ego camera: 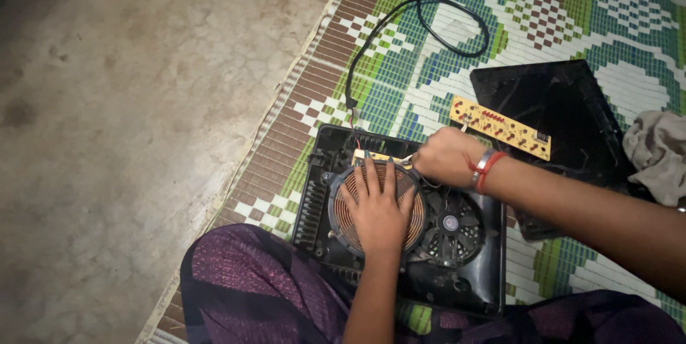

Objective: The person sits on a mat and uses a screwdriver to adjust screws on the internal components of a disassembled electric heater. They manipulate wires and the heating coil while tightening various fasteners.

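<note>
Currently left hand (377, 208) flat on copper coil (343, 205), fingers spread, holding nothing. Right hand (444, 156) closed at coil's far edge; what it pinches, cannot tell. Coil sits in opened cooker base (471, 272) on woven mat (400, 94). Looks like mid-disassembly; next probably careful wire work. Tight right: yellow circuit board (500, 127), glass top (564, 112). Bare floor (128, 137) left.

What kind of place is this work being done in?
Probably a home or small informal repair spot, worked at floor level: a bare concrete floor, a woven green-and-brown plastic mat, and an opened black induction cooker base lying on it.
</note>
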